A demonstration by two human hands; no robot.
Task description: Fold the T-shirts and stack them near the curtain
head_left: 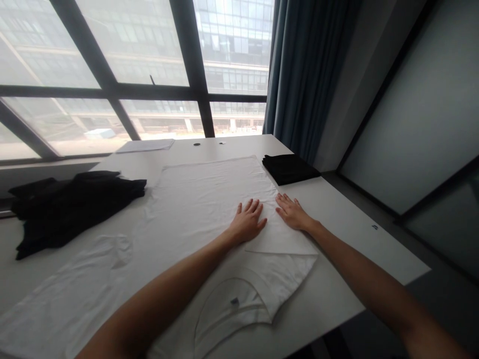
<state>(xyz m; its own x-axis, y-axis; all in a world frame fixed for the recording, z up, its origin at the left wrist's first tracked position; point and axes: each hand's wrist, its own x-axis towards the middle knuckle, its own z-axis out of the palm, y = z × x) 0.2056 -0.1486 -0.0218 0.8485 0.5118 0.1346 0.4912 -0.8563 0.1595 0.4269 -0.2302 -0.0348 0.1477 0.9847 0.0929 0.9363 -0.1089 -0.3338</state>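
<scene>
the left hand [249, 222] rests flat on a white shirt [202, 199] spread over the tabletop [359, 244], the right hand [292, 213] at its edge; folded black cloth [290, 168] lies beyond, rumpled black clothing [75, 207] leftward.

White shirt [202, 199] of thin, faintly wrinkled matt cloth, crumpled black garment [75, 207] of dull cloth, folded black cloth [290, 168] equally matt, smooth white tabletop [344, 224] with soft sheen, fabric curtain [299, 65]

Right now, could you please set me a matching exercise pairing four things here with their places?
1. White shirt
2. Crumpled black cloth
3. Folded black cloth
4. Blue curtain

A. Hanging beside the window
B. Spread out under the left hand
C. Heaped left of the white shirt
D. Lying flat beyond the right hand

Pairs: 1-B; 2-C; 3-D; 4-A
</scene>
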